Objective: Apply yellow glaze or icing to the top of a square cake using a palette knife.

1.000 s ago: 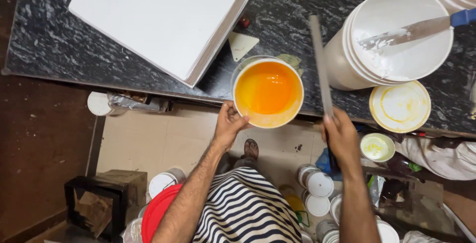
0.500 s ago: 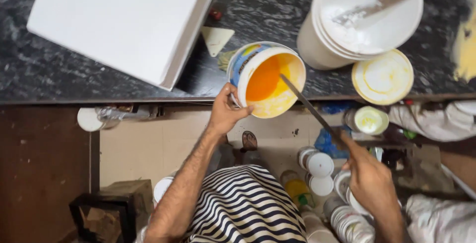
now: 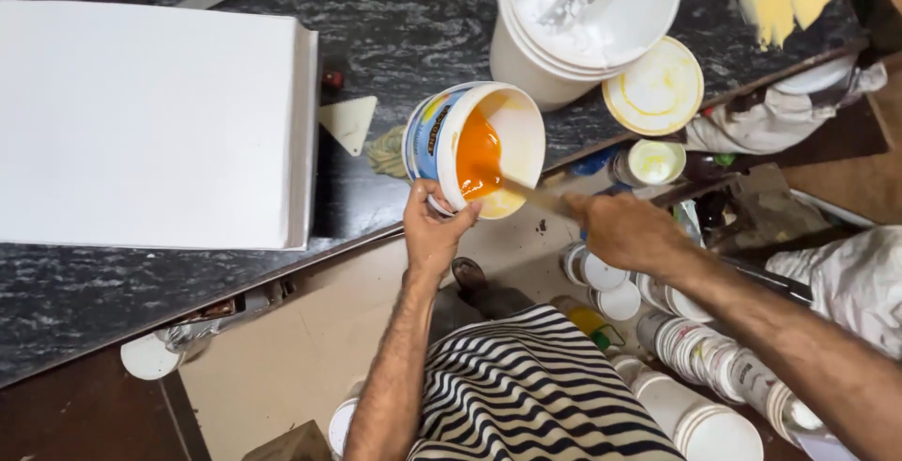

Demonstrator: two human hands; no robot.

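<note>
**Tilted tub of orange paint at the counter's edge**

A dark marbled counter is filling the upper view, carrying a blank white canvas, a large white bucket with a scraper lying in it, and a paint-stained lid. At the counter's near edge the left hand is closing its fingers around the rim and wall of a small plastic paint tub, holding it tipped steeply on its side. The right hand is gripping a flat stirring stick, whose tip is dipping into the thick orange paint. The tub is looking light but thin-walled, and its wet rim is probably slippery; the dry outer wall is seeming the safer hold. Stacked white containers are sitting below.
</note>
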